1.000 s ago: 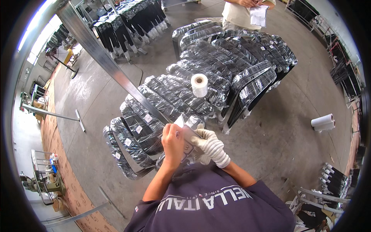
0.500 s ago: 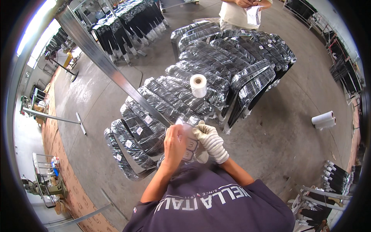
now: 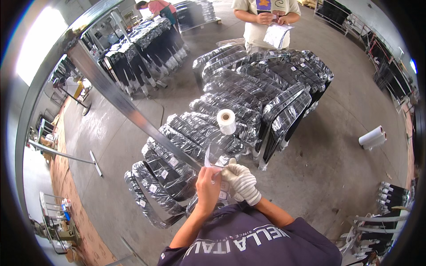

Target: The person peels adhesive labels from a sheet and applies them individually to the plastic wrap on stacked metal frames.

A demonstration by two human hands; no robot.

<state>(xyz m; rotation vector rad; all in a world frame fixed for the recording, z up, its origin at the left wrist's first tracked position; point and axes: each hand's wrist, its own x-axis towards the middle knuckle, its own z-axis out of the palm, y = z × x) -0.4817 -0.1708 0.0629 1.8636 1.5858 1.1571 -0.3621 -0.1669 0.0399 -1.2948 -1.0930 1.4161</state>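
My bare left hand (image 3: 207, 188) pinches a thin, whitish, curled strip (image 3: 207, 158) at its fingertips. Beside it, my right hand (image 3: 242, 182) in a white knit glove is closed on a sheet of square printed labels (image 3: 223, 190), which hangs partly hidden between my hands. Just ahead, black frame-like pieces (image 3: 177, 137) wrapped in clear film stand in a long row. Small white labels (image 3: 164, 174) are stuck on the nearer ones at the left. A roll of clear film (image 3: 226, 122) stands on top of the wrapped pieces.
A metal post (image 3: 128, 108) slants across on my left. Across the row, a co-worker (image 3: 266, 26) holds a white sheet. Another person (image 3: 162, 11) bends over a rack of wrapped pieces (image 3: 146, 48). Film rolls (image 3: 372, 138) lie on the floor at the right.
My view has tilted up, bringing more of the co-worker and a second person into sight. My hands stay close together, and the whitish strip now stands up above my left fingertips.
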